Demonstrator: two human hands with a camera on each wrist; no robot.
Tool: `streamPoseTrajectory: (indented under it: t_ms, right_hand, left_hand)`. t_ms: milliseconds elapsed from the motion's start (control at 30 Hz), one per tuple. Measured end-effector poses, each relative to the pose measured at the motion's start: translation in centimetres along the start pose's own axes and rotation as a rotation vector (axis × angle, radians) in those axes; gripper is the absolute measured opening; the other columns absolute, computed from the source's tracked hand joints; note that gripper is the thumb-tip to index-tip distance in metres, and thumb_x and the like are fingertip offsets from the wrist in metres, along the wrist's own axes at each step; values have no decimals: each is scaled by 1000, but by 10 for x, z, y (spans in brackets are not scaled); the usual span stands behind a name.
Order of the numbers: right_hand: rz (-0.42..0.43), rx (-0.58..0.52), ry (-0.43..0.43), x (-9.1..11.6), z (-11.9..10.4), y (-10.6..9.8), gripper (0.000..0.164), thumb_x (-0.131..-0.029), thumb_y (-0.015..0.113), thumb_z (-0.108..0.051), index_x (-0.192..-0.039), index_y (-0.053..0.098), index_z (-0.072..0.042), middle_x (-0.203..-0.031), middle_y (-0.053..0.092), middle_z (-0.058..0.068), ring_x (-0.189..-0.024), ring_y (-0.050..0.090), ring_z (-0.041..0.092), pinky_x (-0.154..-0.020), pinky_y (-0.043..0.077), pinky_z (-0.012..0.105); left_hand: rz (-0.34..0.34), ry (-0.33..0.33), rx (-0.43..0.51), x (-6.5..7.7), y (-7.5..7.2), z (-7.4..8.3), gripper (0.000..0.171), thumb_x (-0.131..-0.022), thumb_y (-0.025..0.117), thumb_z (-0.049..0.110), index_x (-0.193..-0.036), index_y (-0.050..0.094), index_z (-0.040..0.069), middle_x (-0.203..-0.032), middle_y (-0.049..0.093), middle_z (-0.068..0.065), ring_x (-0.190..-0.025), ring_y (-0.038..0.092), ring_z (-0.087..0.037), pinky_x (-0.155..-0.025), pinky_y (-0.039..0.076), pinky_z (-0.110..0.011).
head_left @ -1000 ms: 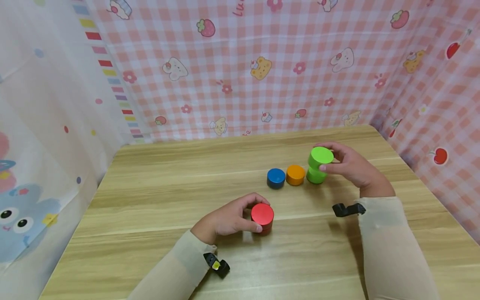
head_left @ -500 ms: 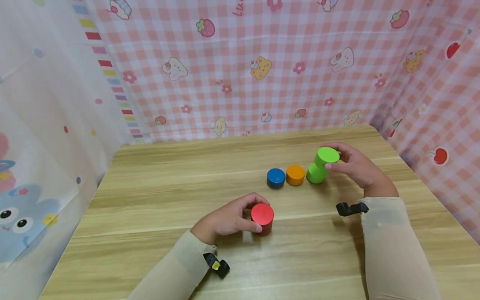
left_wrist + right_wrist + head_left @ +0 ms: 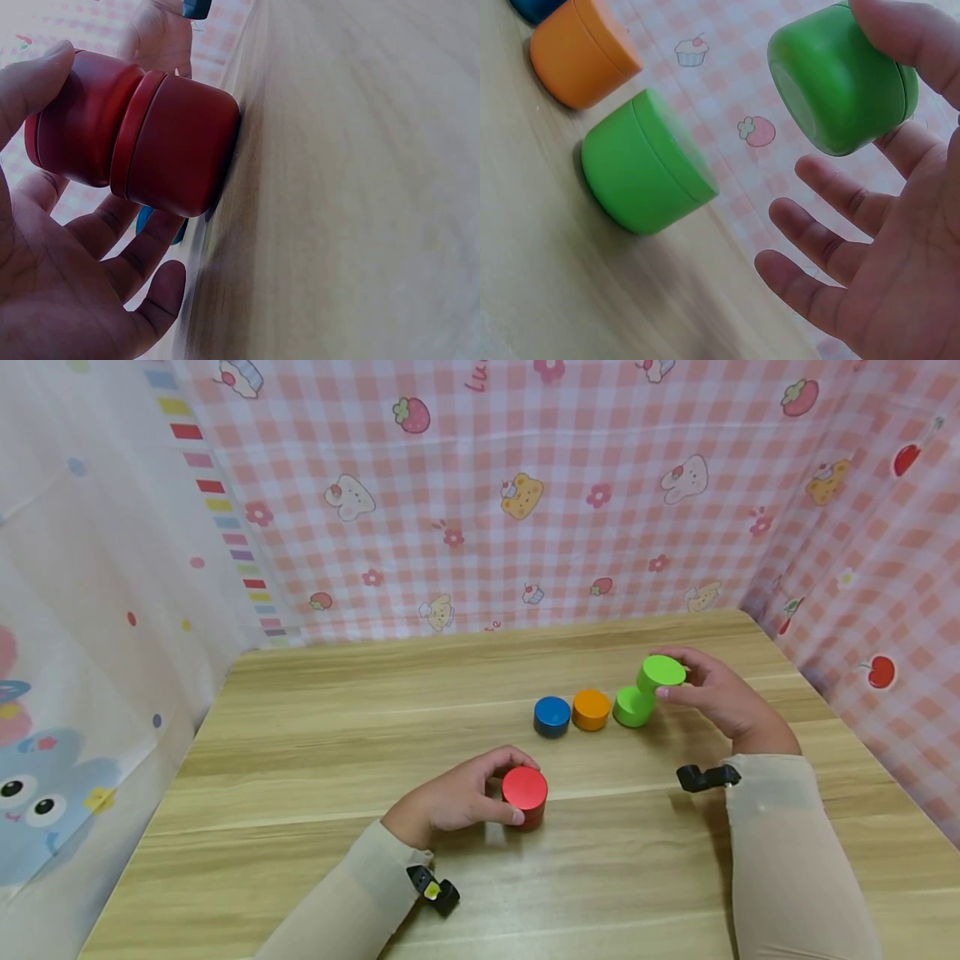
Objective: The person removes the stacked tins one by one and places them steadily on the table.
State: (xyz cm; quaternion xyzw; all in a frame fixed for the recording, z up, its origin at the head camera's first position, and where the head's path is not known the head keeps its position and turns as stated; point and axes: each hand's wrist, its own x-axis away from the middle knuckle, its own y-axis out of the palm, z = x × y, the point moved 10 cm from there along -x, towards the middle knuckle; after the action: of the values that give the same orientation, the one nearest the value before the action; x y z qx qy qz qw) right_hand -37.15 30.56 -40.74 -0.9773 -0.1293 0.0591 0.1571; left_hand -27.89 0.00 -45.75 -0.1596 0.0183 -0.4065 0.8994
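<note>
My left hand (image 3: 465, 795) pinches the upper red tin (image 3: 524, 787) between thumb and fingers. In the left wrist view it sits on a lower red tin (image 3: 184, 146), which stands on the table. At the right, my right hand (image 3: 716, 700) holds a small round green tin (image 3: 662, 672) by its lid end, raised off the table with its base showing in the right wrist view. Left of and below it stands a second green tin (image 3: 632, 710), apart from the held one in the right wrist view. The other right fingers are spread.
An orange tin (image 3: 591, 710) and a blue tin (image 3: 552, 717) stand in a row left of the standing green one, on the wooden table (image 3: 337, 718). A checked curtain (image 3: 480, 543) hangs behind the table's far edge.
My right hand has moved the held green tin to the right, from over the standing green tin to its upper right. My left hand and the red tins have stayed put.
</note>
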Motion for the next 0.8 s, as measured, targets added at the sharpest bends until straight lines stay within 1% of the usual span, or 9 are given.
streamPoseTrajectory:
  t_ms: [167, 267, 400, 533, 800]
  right_hand:
    - [15, 32, 47, 1, 9, -5, 47, -101, 71, -12, -145, 56, -12, -123, 66, -18, -109, 62, 9, -91, 52, 21]
    - [16, 36, 55, 2, 14, -8, 48, -101, 71, -12, -146, 55, -12, -123, 65, -18, -108, 62, 9, -91, 51, 21]
    - [10, 43, 66, 2, 20, -10, 49, -102, 70, -12, -148, 53, -12, -123, 64, -19, -111, 60, 7, -94, 47, 19]
    - [9, 57, 98, 3, 26, -12, 50, -103, 70, -16, -149, 52, -13, -124, 62, -20, -114, 58, 6, -96, 43, 21]
    - [41, 117, 132, 3, 36, -20, 54, -102, 71, -21, -151, 50, -14, -125, 58, -23, -112, 58, 4, -96, 42, 24]
  left_hand:
    - [0, 6, 10, 0, 0, -1, 51, -90, 80, 14, -137, 58, 18, -134, 63, 1, -127, 53, -18, -113, 37, -45]
    - [-1, 6, 18, 0, 0, -1, 51, -90, 80, 13, -137, 58, 17, -134, 63, 0, -126, 54, -18, -113, 37, -44]
    - [-1, 4, 22, 0, 0, -1, 52, -90, 80, 13, -137, 58, 17, -134, 63, 0, -126, 54, -18, -113, 38, -44]
    - [-3, 6, 18, 0, 1, -1, 52, -90, 80, 13, -137, 58, 17, -134, 63, 0, -127, 53, -18, -114, 37, -44]
    - [-6, 6, 21, -1, 0, 0, 52, -90, 80, 13, -137, 58, 18, -135, 62, 0, -128, 53, -19, -114, 37, -45]
